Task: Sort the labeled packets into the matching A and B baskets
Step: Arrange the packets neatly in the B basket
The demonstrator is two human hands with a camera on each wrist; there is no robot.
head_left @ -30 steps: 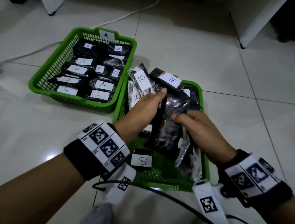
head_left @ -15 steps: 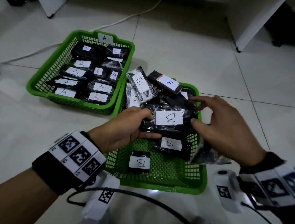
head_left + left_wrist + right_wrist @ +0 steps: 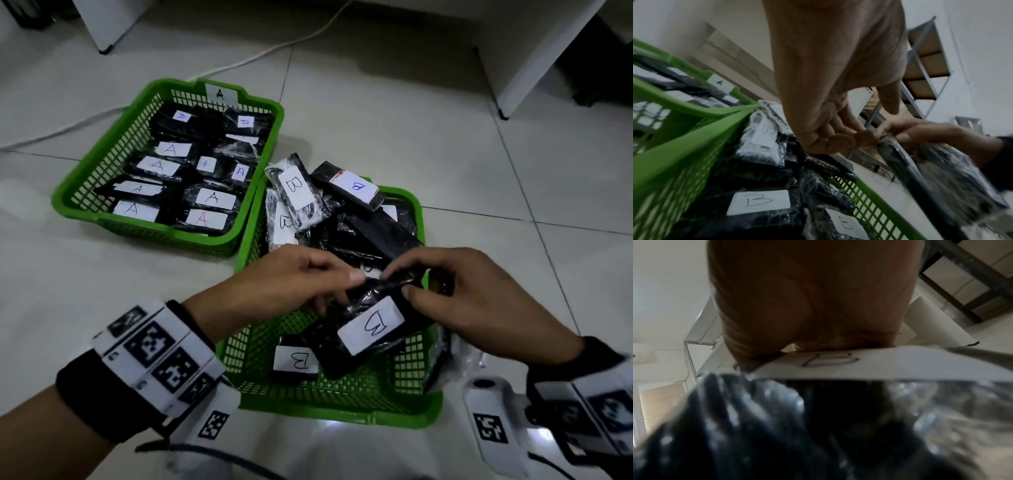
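Packet in hand: a black plastic-wrapped packet with a white label reading B was held over the near half of the B basket, tilted, its label facing up; the right wrist view showed the same label edge-on above blurred black wrap.
Left hand: the left hand pinched the packet's far end, thumb and fingertips curled onto the wrap; the left wrist view showed those fingertips bunched together at the packet's edge.
Right hand: the right hand gripped the same end from the other side, thumb on top and fingers curled over it, touching the left hand's fingertips or very nearly.
B basket: green mesh, nearer of the two, heaped at its far end with black packets labelled B; two of them leaned up over the far rim.
Loose B packet: a small one lay flat on the basket floor, just beside the held packet's lower corner.
A basket: a green mesh basket stood to the left and farther off, its near right corner touching the B basket, a tag marked A on its far rim, and black packets labelled A laid in rows inside.
Floor: pale glossy tiles; a white cable ran behind the A basket.
Wrists: black bands with square-patterned white markers on both; the right one was partly out of view.
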